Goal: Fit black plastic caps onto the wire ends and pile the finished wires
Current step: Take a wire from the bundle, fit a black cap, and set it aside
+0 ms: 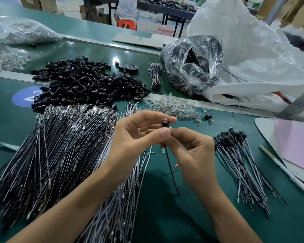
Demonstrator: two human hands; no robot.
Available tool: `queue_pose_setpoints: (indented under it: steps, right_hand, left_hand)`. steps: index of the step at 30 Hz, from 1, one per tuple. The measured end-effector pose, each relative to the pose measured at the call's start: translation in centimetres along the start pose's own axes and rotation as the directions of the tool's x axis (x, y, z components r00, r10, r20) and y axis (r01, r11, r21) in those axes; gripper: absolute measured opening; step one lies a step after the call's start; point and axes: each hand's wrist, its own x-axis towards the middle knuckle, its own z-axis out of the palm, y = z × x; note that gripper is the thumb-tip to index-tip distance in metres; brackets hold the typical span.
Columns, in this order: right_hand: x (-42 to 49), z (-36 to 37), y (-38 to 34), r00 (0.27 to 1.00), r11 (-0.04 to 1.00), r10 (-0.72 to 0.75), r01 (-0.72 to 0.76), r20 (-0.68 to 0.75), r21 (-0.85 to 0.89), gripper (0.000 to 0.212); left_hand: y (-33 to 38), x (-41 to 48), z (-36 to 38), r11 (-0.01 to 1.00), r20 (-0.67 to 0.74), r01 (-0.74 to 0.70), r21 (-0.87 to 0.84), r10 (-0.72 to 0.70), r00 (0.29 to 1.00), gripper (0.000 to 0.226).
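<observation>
Underneath, a dark green surface [165, 216] runs wide under my arms, with a pale strip crossing it further back and a blue round sticker [25, 97] at the left. Beyond it the room shows cardboard boxes [42, 3], a dark table, and a person [126, 7] seated on a red stool [127, 24].

My left hand [135, 135] pinches a black cap [165, 124] between thumb and forefinger, raised above the surface. My right hand [191, 149] pinches the wire [171, 171] just below the cap, and the wire hangs down towards me. My fingers hide where the wire end meets the cap, so I cannot tell how far it is seated.

A large heap of uncapped wires [56, 151] fans out at the left, passing under my left forearm. Behind it lies a heap of loose caps [81, 83], with a tape roll [131, 67] just beyond. A small banded bundle [155, 76] lies beside a clear bag of black parts [193, 67], which leans against a big white sack [253, 50]. Clear bulbs [172, 106] are scattered just past my hands, with one stray cap [208, 116] near them. The finished pile [240, 158] lies at my right, capped ends pointing away. Further right are a white stick [284, 171] and a pink sheet [298, 146].
</observation>
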Motion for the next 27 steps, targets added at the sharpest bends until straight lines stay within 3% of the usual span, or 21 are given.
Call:
queue_pose_setpoints:
  steps: [5,18,23,27]
  right_hand:
    - [0.1,0.0,0.0,0.999,1.000,-0.019,0.019,-0.051,-0.002,0.012]
    - [-0.1,0.2,-0.2,0.991,0.993,-0.111,0.108,-0.069,-0.045,0.006]
    - [-0.2,0.6,-0.2,0.996,0.998,-0.069,0.069,-0.050,-0.010,0.008]
    - [-0.4,0.9,0.0,0.998,0.994,-0.053,0.051,-0.024,-0.095,0.006]
  left_hand:
    - [-0.3,0.2,0.1,0.996,-0.036,0.065,0.064,-0.062,0.997,0.025]
    - [-0.2,0.1,0.5,0.999,-0.027,-0.029,-0.016,0.029,0.999,0.029]
    - [-0.4,0.1,0.6,0.998,-0.055,-0.038,-0.048,0.035,0.998,0.026]
    - [-0.2,0.1,0.3,0.998,-0.078,-0.051,-0.038,0.048,0.996,0.022]
